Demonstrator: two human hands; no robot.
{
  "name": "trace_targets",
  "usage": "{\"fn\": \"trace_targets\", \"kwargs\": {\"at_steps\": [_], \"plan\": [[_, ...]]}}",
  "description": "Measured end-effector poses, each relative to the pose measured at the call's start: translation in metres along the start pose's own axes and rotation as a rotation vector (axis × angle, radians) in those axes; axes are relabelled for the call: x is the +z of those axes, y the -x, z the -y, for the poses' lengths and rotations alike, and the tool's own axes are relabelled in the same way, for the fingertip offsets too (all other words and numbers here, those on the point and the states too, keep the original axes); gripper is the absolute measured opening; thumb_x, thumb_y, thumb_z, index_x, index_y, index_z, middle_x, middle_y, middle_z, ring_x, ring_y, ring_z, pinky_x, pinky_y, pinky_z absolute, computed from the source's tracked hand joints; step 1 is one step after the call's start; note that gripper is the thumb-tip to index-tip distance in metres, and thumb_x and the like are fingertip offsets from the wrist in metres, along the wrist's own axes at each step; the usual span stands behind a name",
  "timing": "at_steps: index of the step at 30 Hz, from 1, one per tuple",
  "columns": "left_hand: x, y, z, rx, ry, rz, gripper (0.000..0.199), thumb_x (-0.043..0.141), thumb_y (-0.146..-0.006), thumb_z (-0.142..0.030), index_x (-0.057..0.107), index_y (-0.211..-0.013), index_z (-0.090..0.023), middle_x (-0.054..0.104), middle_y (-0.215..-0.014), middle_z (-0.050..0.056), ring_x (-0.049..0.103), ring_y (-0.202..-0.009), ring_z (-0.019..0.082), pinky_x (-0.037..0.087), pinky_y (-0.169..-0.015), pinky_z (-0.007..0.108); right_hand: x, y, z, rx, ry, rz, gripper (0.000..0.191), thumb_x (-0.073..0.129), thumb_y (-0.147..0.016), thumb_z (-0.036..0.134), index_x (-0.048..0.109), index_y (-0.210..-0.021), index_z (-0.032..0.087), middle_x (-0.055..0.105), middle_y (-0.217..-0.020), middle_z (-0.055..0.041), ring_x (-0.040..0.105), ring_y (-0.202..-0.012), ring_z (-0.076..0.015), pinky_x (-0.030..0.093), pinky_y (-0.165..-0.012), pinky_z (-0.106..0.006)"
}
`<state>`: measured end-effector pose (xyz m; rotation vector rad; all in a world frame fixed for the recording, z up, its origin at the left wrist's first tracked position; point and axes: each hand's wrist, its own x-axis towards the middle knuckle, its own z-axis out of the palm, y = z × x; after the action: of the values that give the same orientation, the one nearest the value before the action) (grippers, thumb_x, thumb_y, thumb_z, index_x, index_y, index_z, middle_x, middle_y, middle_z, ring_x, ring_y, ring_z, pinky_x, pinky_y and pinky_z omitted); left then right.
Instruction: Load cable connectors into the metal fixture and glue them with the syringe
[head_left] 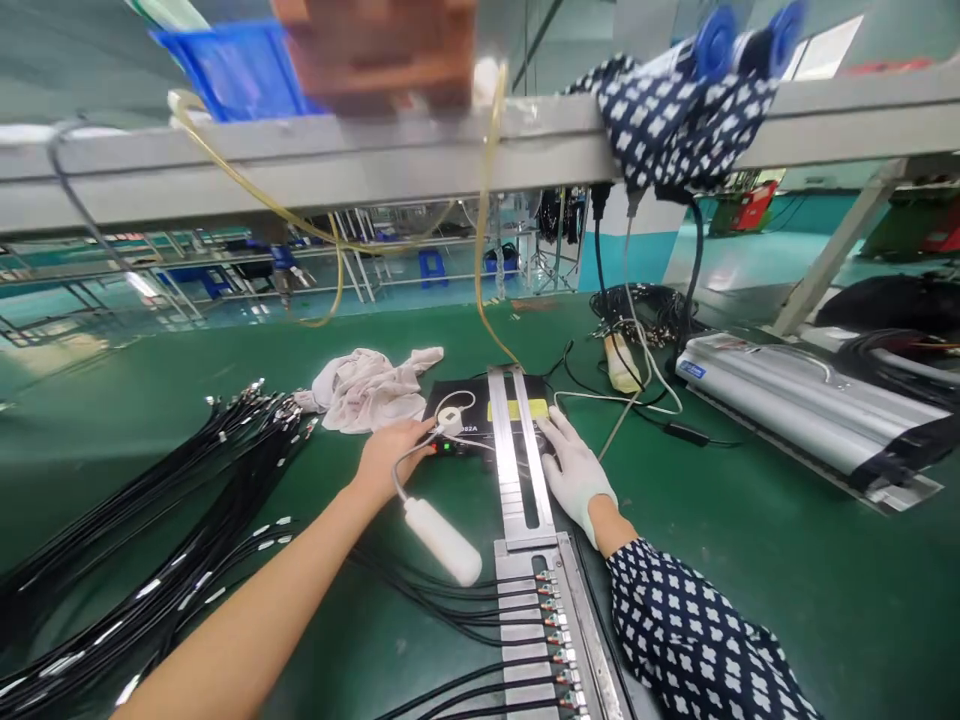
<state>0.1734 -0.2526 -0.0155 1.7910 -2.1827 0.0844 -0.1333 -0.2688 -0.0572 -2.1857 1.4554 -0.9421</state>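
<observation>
A black box [480, 392] with a yellow label and small lights lies beneath a slotted metal rail [508, 470]. My bare left hand [394, 457] is at the box's left front corner, its fingers wrapped on the edge. My right hand [574, 465], in a white glove, rests at the right end of the box beside the rail, fingers spread. A white round piece [450, 418] sits on the box near my left fingers, and a white cylinder [444, 542] on a cord lies in front. Several black cables are lined up in a metal fixture [525, 630] nearer me.
Bundled black cables [217, 480] lie left, by a crumpled cloth [375, 390]. A silver machine [810, 400] stands right, near coiled cables [645, 310] and a pale bottle-like piece [621, 363]. A metal shelf beam [375, 155] crosses above; yellow tubes [484, 230] hang from it.
</observation>
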Motion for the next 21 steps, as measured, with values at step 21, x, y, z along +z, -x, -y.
{"fn": "trace_targets", "kwargs": {"at_steps": [21], "plan": [[-0.010, -0.006, 0.012, 0.402, 0.185, -0.040, 0.047, 0.043, -0.089, -0.010, 0.046, -0.135, -0.021, 0.048, -0.116, 0.008, 0.048, -0.105, 0.019, 0.044, -0.091, 0.041, 0.000, 0.055, -0.026, 0.223, -0.374, -0.166, 0.040, 0.052, -0.086, 0.019, 0.051, -0.125, 0.014, 0.038, -0.139, -0.0112, 0.057, -0.102, -0.0156, 0.047, -0.097, -0.037]]}}
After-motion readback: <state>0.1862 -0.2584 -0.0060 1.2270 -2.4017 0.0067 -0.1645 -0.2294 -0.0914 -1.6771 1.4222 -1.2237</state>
